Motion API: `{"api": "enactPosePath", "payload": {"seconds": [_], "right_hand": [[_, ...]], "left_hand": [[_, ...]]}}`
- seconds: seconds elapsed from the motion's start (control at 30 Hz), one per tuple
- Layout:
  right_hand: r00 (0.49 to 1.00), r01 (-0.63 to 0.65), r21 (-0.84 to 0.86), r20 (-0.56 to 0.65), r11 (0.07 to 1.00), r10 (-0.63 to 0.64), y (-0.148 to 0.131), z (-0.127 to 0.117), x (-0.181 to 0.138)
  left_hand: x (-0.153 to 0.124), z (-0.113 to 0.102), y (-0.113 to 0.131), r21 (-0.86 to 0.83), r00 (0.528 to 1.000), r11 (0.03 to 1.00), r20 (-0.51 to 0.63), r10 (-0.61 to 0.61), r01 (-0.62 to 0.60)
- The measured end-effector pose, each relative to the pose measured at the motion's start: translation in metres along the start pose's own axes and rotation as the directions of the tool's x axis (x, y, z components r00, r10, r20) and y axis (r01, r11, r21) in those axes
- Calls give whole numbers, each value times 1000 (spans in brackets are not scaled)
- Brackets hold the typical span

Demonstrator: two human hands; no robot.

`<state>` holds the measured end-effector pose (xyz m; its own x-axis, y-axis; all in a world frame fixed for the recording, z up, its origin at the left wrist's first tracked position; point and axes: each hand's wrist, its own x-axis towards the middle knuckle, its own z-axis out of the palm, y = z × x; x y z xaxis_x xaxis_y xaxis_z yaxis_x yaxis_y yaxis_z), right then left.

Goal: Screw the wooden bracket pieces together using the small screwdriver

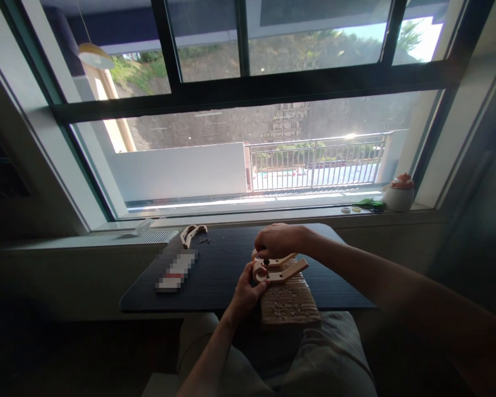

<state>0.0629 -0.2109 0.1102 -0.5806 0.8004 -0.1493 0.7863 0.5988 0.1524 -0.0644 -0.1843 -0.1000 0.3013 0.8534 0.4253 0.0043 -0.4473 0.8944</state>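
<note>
My left hand [248,286] is closed on the curled end of a pale wooden hook-shaped piece [280,270] lying near the front edge of a dark table [223,264]. Just above it my right hand [275,241] is closed in a pinch on a small dark tool or screw [267,262] that points down into the wooden piece. Under the piece lies a brown perforated board [288,303], which overhangs the table edge toward my lap.
More wooden hook pieces [192,232] and small dark screws [204,240] lie at the table's back left. A flat box [176,270] sits left of centre. On the window sill stand a round white jar [398,194] and green items [370,203].
</note>
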Motion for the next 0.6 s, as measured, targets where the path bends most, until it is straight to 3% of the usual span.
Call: {"api": "enactPosePath", "payload": {"seconds": [0.33, 0.6], "right_hand": [[1000, -16, -24, -27, 1000, 15, 7, 22, 4], [997, -82, -36, -1, 996, 82, 2, 8, -2]], "left_hand": [[2, 1, -1, 12, 1000, 1000, -21, 21, -21], [1, 1, -2, -12, 1000, 1000, -16, 14, -15]]}}
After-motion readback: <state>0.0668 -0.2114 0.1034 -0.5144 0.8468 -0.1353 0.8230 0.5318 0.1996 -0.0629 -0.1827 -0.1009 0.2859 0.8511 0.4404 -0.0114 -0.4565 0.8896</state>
